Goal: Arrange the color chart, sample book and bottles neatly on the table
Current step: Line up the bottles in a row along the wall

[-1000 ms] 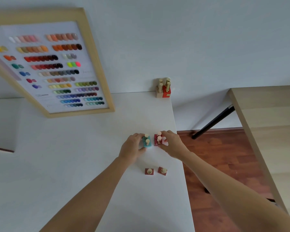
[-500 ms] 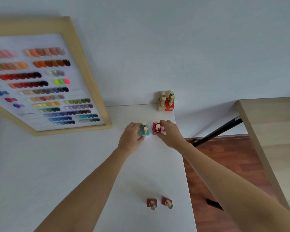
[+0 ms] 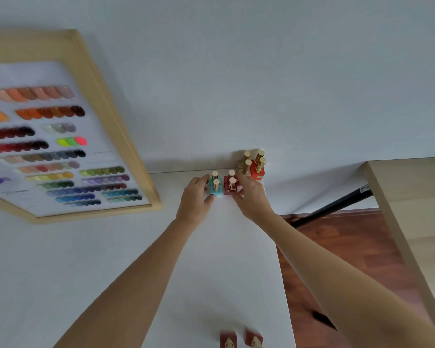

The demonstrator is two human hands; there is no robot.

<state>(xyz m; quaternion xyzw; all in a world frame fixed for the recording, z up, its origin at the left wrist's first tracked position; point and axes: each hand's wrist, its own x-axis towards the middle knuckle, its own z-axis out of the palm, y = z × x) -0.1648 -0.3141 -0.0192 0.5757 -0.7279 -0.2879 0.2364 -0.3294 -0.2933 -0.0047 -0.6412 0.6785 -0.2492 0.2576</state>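
Note:
My left hand grips two teal bottles with gold caps near the far edge of the white table. Right beside them, my right hand grips two dark red bottles. A group of several gold-capped bottles, beige and red, stands in the far right corner against the wall, just beyond my right hand. Two more dark red bottles stand near the front edge. The framed color chart leans against the wall on the left. The sample book is out of view.
The table's right edge drops to a wooden floor. A second light wooden table with a black leg stands on the right. The white wall rises behind the table.
Both hands have slid their bottles away from me toward the back wall, close to the corner group. The two loose red bottles are left behind near the front edge.

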